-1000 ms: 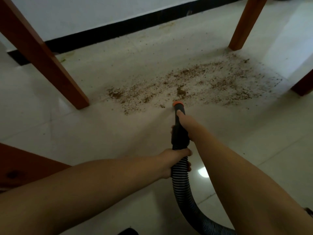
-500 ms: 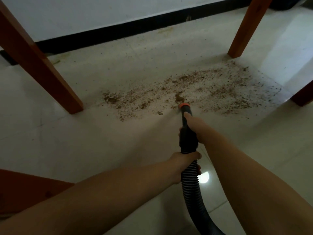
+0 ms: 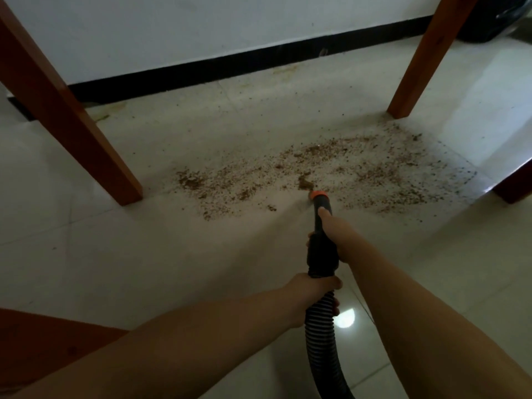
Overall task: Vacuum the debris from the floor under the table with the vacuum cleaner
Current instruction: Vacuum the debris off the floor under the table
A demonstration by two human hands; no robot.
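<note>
A wooden table leg (image 3: 66,110) slants across the far left of a pale tiled floor (image 3: 144,254), its foot planted just left of a band of brown debris (image 3: 331,174) that spreads rightward over the tiles toward a second leg (image 3: 426,59) at the far right. A white wall (image 3: 201,30) with a black skirting (image 3: 230,64) runs behind both legs. In the near left corner a brown wooden surface (image 3: 43,341) juts into view. The person's left hand (image 3: 311,295) reaches in from the near left and grips the ribbed black hose (image 3: 319,335), fingers curled round it just below the smooth black nozzle (image 3: 321,246). The right hand (image 3: 334,228), farther out, holds the nozzle from its right side, thumb lying along the top. The nozzle's orange tip (image 3: 316,194) sits at the near edge of the debris, touching or almost touching a darker clump (image 3: 305,182) in the middle of the spill; which of the two cannot be told. Behind the left hand the hose curves toward the near bottom edge. Just right of it a bright spot of light (image 3: 344,318) reflects off the tile. At the right edge the dark foot of another leg (image 3: 515,182) stands beside the far-right end of the debris, and a dark object (image 3: 495,18) sits in the far right corner.
</note>
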